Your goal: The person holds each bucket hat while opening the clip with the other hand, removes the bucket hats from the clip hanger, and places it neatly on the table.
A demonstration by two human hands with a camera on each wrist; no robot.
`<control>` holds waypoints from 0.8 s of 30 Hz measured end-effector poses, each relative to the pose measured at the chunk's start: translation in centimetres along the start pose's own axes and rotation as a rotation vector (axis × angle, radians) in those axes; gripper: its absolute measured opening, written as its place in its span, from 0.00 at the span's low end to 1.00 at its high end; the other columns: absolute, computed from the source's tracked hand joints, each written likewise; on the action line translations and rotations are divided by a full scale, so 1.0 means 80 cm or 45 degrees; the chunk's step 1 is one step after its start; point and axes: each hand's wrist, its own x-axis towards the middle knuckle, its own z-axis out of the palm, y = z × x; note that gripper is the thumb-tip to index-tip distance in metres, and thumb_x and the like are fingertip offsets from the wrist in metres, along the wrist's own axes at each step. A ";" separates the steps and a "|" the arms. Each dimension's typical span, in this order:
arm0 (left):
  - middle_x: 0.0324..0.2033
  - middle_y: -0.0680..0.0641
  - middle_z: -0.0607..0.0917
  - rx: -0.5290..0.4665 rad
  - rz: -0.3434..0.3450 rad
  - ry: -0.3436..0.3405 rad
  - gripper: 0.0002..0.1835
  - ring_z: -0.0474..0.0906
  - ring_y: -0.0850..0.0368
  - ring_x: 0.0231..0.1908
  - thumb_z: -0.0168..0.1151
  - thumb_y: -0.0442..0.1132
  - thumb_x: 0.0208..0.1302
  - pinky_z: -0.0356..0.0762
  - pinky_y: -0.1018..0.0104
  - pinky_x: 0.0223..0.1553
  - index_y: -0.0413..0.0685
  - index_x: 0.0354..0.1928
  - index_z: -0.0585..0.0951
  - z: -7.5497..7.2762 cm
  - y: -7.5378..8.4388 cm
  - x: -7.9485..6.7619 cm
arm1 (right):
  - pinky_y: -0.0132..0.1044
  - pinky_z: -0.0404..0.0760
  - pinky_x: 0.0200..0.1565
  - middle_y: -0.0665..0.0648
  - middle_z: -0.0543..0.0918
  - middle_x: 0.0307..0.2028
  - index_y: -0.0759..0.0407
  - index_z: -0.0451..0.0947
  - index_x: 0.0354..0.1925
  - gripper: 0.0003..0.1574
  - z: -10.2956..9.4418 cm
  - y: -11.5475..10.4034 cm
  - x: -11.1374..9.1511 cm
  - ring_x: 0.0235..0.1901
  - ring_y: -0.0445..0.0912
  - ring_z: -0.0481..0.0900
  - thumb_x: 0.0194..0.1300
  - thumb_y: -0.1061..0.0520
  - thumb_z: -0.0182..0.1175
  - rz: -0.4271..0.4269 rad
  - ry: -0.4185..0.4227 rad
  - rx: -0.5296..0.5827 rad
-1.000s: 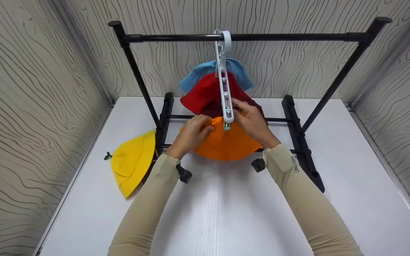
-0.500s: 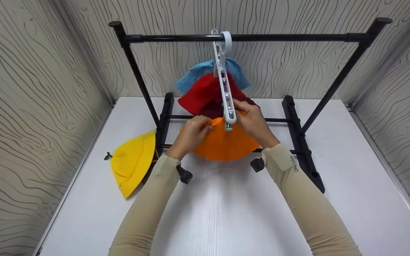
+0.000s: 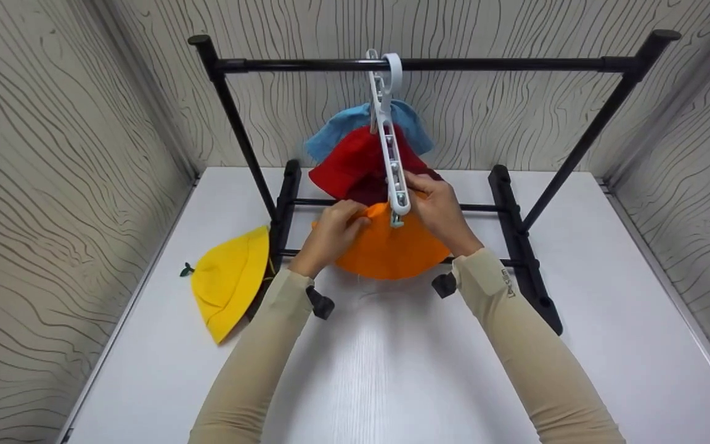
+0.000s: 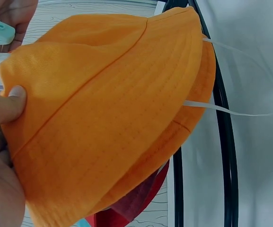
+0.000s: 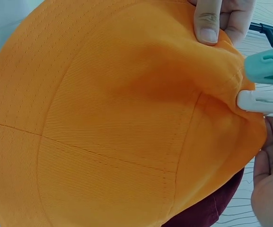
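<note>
An orange bucket hat (image 3: 394,250) hangs below the front end of a white clip hanger (image 3: 390,148). My left hand (image 3: 332,231) pinches its crown, with the thumb pressed on the cloth in the left wrist view. My right hand (image 3: 440,209) is at the hanger's front end, its curled fingers around a teal-and-white clip (image 5: 266,66); its exact hold is partly hidden. In the right wrist view, orange cloth sits at the clip's tips; whether the clip grips it I cannot tell. Behind hang a red hat (image 3: 346,166) and a light-blue hat (image 3: 339,126).
The hanger hooks over the top bar (image 3: 503,65) of a black rack. A yellow hat (image 3: 225,277) with a green sprout lies on the white table (image 3: 367,382), beside the rack's left foot. Patterned walls stand at the back and sides.
The hanger's front end has shifted slightly right, and its far end slightly left, with the red and blue hats. Both hands stay almost still at the orange hat.
</note>
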 end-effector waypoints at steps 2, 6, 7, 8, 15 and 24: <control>0.38 0.52 0.80 0.003 0.008 0.009 0.11 0.72 0.61 0.37 0.56 0.41 0.60 0.74 0.75 0.44 0.47 0.43 0.80 0.000 0.000 -0.001 | 0.26 0.72 0.38 0.54 0.79 0.45 0.54 0.74 0.54 0.22 0.000 -0.004 0.000 0.37 0.42 0.70 0.61 0.55 0.57 0.023 0.005 0.017; 0.37 0.51 0.81 0.012 0.059 0.038 0.10 0.73 0.60 0.37 0.57 0.39 0.60 0.74 0.75 0.43 0.46 0.42 0.80 0.001 -0.001 -0.001 | 0.24 0.73 0.37 0.60 0.79 0.45 0.61 0.74 0.54 0.21 0.002 -0.023 -0.005 0.37 0.40 0.70 0.61 0.59 0.56 0.041 0.015 0.065; 0.37 0.51 0.81 0.016 0.070 0.044 0.09 0.73 0.60 0.37 0.57 0.39 0.60 0.74 0.75 0.43 0.46 0.42 0.80 0.001 -0.001 -0.001 | 0.24 0.73 0.37 0.61 0.78 0.46 0.62 0.73 0.53 0.21 0.002 -0.027 -0.006 0.37 0.40 0.70 0.61 0.60 0.56 0.042 0.018 0.076; 0.36 0.51 0.81 0.018 0.078 0.048 0.09 0.73 0.60 0.36 0.57 0.39 0.60 0.74 0.75 0.43 0.46 0.41 0.80 0.001 -0.001 -0.001 | 0.24 0.73 0.37 0.62 0.78 0.46 0.63 0.73 0.53 0.21 0.002 -0.031 -0.007 0.37 0.40 0.71 0.62 0.60 0.56 0.044 0.019 0.082; 0.36 0.52 0.81 0.016 0.069 0.041 0.10 0.72 0.60 0.35 0.58 0.39 0.60 0.73 0.75 0.42 0.46 0.42 0.80 0.001 0.000 -0.002 | 0.24 0.74 0.39 0.58 0.79 0.47 0.62 0.73 0.54 0.22 0.002 -0.018 -0.003 0.39 0.40 0.72 0.61 0.58 0.56 0.062 0.022 0.117; 0.35 0.51 0.81 0.005 0.082 0.031 0.09 0.72 0.61 0.34 0.58 0.39 0.60 0.74 0.76 0.41 0.45 0.41 0.80 0.003 -0.002 -0.003 | 0.26 0.75 0.42 0.57 0.80 0.48 0.59 0.73 0.54 0.22 0.002 0.000 0.002 0.42 0.42 0.73 0.61 0.58 0.57 0.038 0.055 0.086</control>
